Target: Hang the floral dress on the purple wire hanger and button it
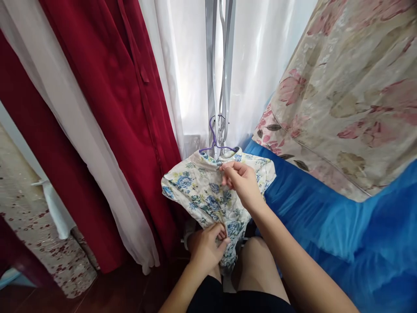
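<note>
A white blouse with blue and yellow flowers [211, 202] hangs in front of me on a purple hanger [213, 138]. Lower down on the blouse, my left hand [211, 243] is closed, its thumb and fingers pinching the cloth near the waist. Just under the collar, my right hand [239, 176] pinches the neckline edge between thumb and fingertips. What exactly lies between the right fingertips is too small to make out. The lower end of the blouse hangs between my knees.
Red drapes [107, 87] and a whitish sheer cloth [74, 113] hang at the left. Behind the hanger stand grey metal poles [211, 56] before white curtains [260, 52]. At the right hang a floral cloth [345, 100] and blue tulle [319, 226].
</note>
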Available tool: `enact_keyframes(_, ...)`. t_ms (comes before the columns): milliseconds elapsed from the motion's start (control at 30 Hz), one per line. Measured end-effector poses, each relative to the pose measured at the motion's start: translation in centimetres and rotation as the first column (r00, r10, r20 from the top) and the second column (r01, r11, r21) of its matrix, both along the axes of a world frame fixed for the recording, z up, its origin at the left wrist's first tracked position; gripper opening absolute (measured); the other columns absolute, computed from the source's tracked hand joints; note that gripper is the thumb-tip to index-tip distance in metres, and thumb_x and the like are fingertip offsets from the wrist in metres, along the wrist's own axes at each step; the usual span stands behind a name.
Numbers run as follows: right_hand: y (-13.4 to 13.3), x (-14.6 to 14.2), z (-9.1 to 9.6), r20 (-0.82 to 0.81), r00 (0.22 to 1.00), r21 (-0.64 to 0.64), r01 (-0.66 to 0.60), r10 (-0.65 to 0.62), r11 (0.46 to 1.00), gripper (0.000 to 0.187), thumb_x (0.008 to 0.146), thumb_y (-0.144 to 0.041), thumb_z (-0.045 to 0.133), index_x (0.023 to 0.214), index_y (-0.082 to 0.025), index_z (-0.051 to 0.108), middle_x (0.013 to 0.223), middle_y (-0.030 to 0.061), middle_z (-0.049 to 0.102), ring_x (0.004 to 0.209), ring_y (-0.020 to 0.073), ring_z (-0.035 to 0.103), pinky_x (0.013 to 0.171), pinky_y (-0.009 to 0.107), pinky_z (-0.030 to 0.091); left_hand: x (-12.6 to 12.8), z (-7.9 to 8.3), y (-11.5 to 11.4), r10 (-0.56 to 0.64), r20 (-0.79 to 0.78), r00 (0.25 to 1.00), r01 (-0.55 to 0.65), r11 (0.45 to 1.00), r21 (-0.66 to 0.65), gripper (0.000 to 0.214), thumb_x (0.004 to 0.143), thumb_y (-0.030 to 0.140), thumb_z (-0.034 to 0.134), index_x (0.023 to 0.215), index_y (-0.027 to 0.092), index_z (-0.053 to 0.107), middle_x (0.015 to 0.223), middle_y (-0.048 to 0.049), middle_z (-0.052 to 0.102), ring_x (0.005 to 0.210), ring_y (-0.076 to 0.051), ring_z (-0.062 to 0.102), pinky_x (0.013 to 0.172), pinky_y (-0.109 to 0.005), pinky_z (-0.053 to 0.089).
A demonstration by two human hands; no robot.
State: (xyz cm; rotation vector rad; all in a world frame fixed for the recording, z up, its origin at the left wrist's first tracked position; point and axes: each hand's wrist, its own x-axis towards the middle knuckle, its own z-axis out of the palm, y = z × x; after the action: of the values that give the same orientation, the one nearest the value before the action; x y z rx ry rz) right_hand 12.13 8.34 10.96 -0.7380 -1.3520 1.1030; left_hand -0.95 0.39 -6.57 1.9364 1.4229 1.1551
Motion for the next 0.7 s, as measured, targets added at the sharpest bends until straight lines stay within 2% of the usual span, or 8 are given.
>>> enact_keyframes(67,-0.5,0.2,-0.7,0.003,1.000,0.016,-0.021,0.021,1.000,0.024,0.088,-0.040,0.064,0.080,-0.017,0.065,0.047,-0.0033,0.061,0.039,0.0085,0.043,0.042,0.020,0.031,-0.8,3.1,0.6,0.058,0.086,0.995,-0.067,0.992,0.107,0.008,0.089,0.021,0.063,0.092,0.022,0.056,0.076,0.0026,0.054,0.074,-0.015,0.057,0.073,-0.027,0.044)
enact_keyframes(167,-1.1,0.4,-1.5,0.020,0.999,0.042,-0.043,0.042,0.998,0.026,0.090,-0.040,0.064,0.079,-0.017,0.063,0.047,-0.0035,0.060,0.040,0.0091,0.044,0.043,0.021,0.033,-1.7,9.6,2.0,0.123,0.200,0.972,-0.185,0.925,0.332,0.016,0.099,0.024,0.055,0.114,0.022,0.057,0.078,0.0029,0.051,0.075,-0.015,0.054,0.077,-0.027,0.045)
enact_keyframes(233,-1.5,0.5,-1.7,0.025,0.999,0.065,-0.049,0.047,0.997,0.026,0.091,-0.040,0.064,0.078,-0.018,0.062,0.047,-0.0041,0.058,0.041,0.0094,0.045,0.045,0.021,0.034,-1.8,13.7,3.2,0.057,0.132,0.990,-0.108,0.903,0.416,0.028,0.101,0.023,0.052,0.129,0.023,0.056,0.084,0.0011,0.056,0.079,-0.015,0.056,0.082,-0.028,0.046)
enact_keyframes(300,-1.8,0.5,-1.6,0.039,0.998,0.088,-0.042,0.039,0.995,0.026,0.092,-0.040,0.063,0.079,-0.018,0.061,0.049,-0.0041,0.058,0.043,0.0099,0.046,0.046,0.022,0.034,-1.8,16.5,4.2,0.030,0.027,0.999,-0.039,0.890,0.453,0.018,0.099,0.020,0.055,0.114,0.022,0.065,0.089,-0.0008,0.061,0.083,-0.015,0.058,0.081,-0.028,0.045)
enact_keyframes(400,-1.8,0.3,-1.4,0.112,0.992,0.130,0.037,-0.051,0.991,0.027,0.092,-0.040,0.062,0.075,-0.019,0.058,0.051,-0.0038,0.056,0.045,0.0109,0.047,0.047,0.023,0.033,-1.5,18.1,4.8,0.051,-0.035,0.998,-0.027,0.871,0.490,0.010,0.096,0.015,0.058,0.092,0.019,0.067,0.088,-0.0017,0.065,0.084,-0.016,0.060,0.078,-0.027,0.044)
enact_keyframes(567,-0.1,0.0,-3.3,0.251,0.950,0.144,0.150,-0.183,0.978,0.026,0.088,-0.038,0.060,0.070,-0.022,0.053,0.050,-0.0045,0.051,0.046,0.0125,0.046,0.048,0.024,0.031,-1.2,18.5,3.7,0.020,0.005,1.000,-0.019,0.866,0.500,0.008,0.096,0.018,0.062,0.089,0.019,0.066,0.086,-0.0008,0.068,0.084,-0.016,0.062,0.079,-0.026,0.046)
enact_keyframes(633,0.5,0.1,-4.7,0.298,0.944,0.094,0.121,-0.144,0.988,0.025,0.086,-0.036,0.059,0.067,-0.022,0.051,0.049,-0.0042,0.051,0.045,0.0130,0.046,0.048,0.024,0.032,-1.8,19.0,3.7,0.057,0.104,0.993,-0.103,0.848,0.519,0.006,0.094,0.023,0.065,0.090,0.019,0.066,0.087,-0.0005,0.068,0.085,-0.016,0.063,0.080,-0.025,0.047)
enact_keyframes(700,0.5,0.4,-5.8,0.311,0.947,0.041,0.078,-0.087,0.996,0.026,0.084,-0.033,0.060,0.063,-0.023,0.048,0.047,-0.0045,0.050,0.044,0.0123,0.044,0.048,0.024,0.032,-3.4,19.4,4.3,0.122,0.274,0.954,-0.255,0.813,0.524,0.010,0.092,0.028,0.069,0.091,0.019,0.067,0.089,-0.0009,0.068,0.086,-0.015,0.063,0.081,-0.024,0.047)
